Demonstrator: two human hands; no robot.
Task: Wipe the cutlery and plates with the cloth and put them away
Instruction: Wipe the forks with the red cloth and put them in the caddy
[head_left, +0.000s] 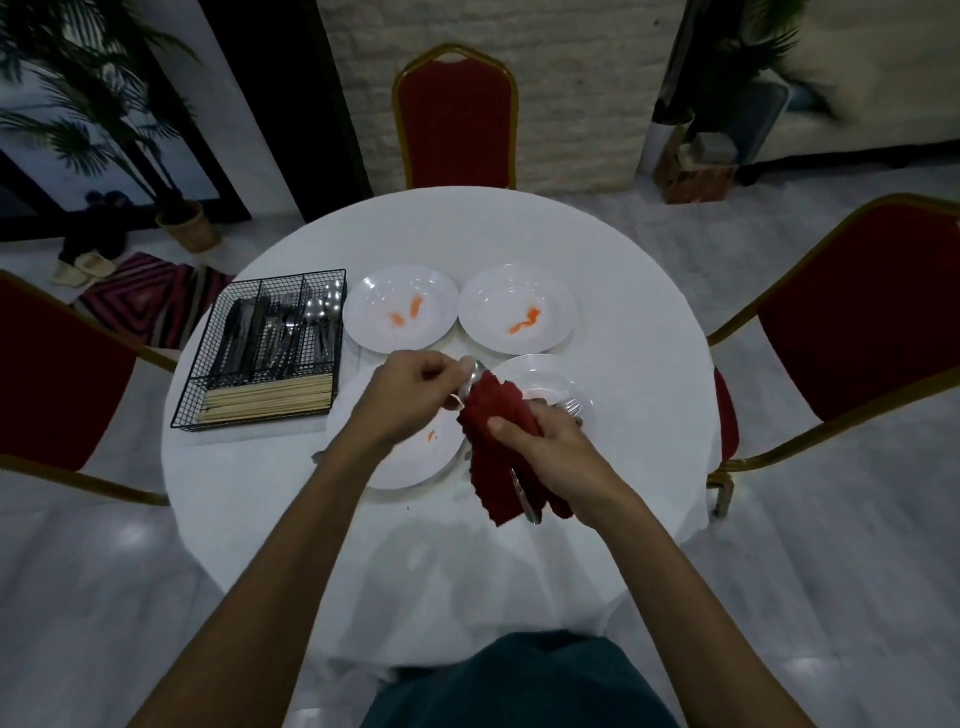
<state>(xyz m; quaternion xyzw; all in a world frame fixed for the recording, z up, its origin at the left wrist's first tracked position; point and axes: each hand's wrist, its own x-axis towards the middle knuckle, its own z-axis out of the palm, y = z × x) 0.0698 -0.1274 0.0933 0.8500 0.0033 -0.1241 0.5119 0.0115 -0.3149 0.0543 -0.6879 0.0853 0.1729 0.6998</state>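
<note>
The left hand (405, 395) pinches a spoon (475, 371) at its upper end, above the near plates (415, 462) on the white tabletop (519, 234). The right hand (550, 447) has its grip closed round the red cloth (493, 415) and more cutlery (571, 408). Steel is light, stiff and slick, so it is probably best held by the handles. The soft cloth hides how many pieces there are.

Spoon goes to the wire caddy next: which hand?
Left, probably. The left hand holds the spoon, and the wire caddy sits on its side; the right hand is busy gripping the red cloth.
</note>
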